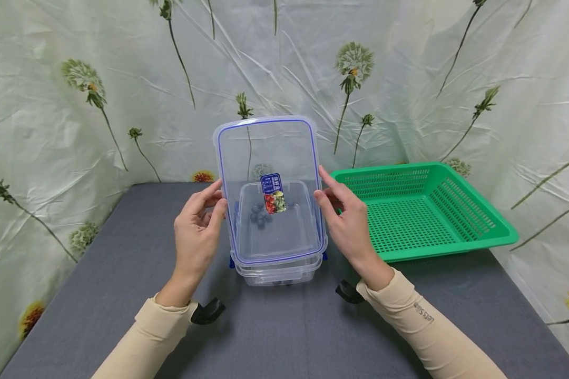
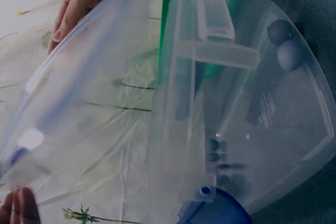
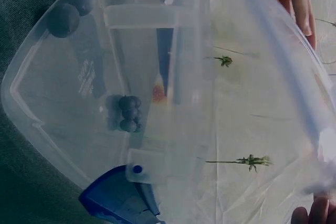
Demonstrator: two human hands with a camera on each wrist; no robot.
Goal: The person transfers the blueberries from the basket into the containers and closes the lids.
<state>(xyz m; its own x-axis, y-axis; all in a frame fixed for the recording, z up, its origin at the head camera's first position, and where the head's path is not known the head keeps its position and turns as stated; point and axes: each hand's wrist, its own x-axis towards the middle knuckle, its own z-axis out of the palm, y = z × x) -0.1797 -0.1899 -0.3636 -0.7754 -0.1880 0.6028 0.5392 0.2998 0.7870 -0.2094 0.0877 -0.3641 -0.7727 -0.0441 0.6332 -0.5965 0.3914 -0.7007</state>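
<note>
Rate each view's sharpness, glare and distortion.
Head view: even light, sharp, slight wide-angle bowing; the lid shows faint sheen. Left wrist view: lid too close, milky blur; container fairly crisp. Right wrist view: strong fisheye curve, blueberries clear, lid hazy.

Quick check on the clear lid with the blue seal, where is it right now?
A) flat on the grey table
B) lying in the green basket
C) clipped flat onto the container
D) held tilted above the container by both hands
D: the left hand and right hand grip the lid by its side edges, tilted over the open container holding blueberries.
</note>
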